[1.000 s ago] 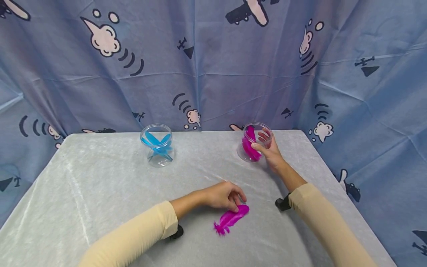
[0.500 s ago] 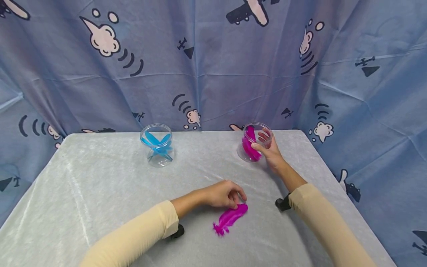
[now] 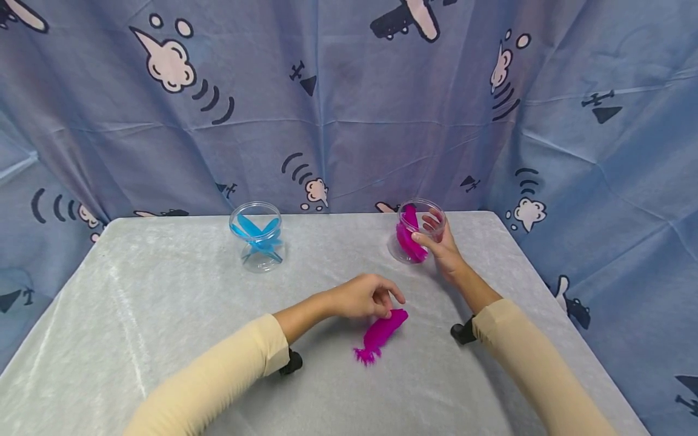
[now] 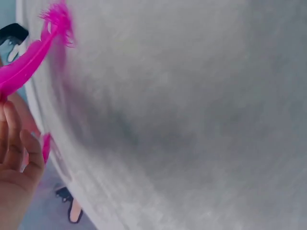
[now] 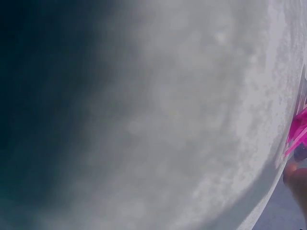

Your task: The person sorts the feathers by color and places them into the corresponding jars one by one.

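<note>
My left hand (image 3: 362, 297) pinches a magenta feather (image 3: 382, 330) near one end between thumb and fingers, over the middle of the table. In the left wrist view the feather (image 4: 26, 67) stands off the cloth, its fluffy end pointing away from the fingers. At the back right, my right hand (image 3: 444, 248) grips a clear jar (image 3: 397, 249) from its right side, thumb in front and fingers behind. Magenta feathers (image 3: 409, 236) lean inside that jar. Only the thumb's edge and some magenta feather (image 5: 298, 129) show in the right wrist view.
A second clear jar (image 3: 257, 263) stands at the back left with several blue feathers (image 3: 259, 236) in it. Pale grey cloth covers the table (image 3: 180, 315). Behind the table's far edge hangs a blue patterned curtain (image 3: 349, 91).
My left hand has lifted the magenta feather and moved it slightly away from me, toward the back of the table. The right hand and both jars have stayed in place.
</note>
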Motion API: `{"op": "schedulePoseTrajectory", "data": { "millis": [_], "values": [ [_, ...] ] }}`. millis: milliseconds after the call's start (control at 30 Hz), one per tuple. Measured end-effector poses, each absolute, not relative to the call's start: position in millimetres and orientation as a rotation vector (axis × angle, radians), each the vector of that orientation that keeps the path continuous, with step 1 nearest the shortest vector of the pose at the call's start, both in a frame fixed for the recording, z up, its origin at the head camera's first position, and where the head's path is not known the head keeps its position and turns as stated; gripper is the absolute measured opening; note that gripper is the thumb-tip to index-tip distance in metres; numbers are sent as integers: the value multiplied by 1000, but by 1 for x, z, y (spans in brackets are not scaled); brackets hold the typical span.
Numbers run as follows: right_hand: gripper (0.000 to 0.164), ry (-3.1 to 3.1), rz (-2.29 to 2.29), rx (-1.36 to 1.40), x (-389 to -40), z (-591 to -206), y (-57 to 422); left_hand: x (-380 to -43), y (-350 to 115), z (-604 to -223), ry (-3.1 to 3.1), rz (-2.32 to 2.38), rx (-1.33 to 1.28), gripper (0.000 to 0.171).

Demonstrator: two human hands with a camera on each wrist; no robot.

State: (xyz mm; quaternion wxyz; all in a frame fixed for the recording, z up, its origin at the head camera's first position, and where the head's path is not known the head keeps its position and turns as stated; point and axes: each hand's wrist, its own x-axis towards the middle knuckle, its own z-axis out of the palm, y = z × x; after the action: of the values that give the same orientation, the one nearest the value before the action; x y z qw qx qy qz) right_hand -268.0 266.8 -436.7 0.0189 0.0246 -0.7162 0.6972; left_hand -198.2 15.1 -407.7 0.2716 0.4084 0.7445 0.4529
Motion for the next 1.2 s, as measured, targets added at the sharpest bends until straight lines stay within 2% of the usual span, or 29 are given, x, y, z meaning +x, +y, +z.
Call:
{"op": "schedulePoseTrajectory", "data": {
  "millis": [567, 800, 1200],
  "values": [
    [79, -2207, 2165, 123, -269, -439, 269, -227, 23, -348, 2142, 1368, 1159, 26],
    [73, -2134, 2201, 213, -269, -440, 270, -242, 30, -320, 2233, 1488, 1129, 27],
    [77, -2128, 2215, 221, -268, -441, 271, -258, 39, -288, 2287, 1644, 1105, 25]
  ]
}}
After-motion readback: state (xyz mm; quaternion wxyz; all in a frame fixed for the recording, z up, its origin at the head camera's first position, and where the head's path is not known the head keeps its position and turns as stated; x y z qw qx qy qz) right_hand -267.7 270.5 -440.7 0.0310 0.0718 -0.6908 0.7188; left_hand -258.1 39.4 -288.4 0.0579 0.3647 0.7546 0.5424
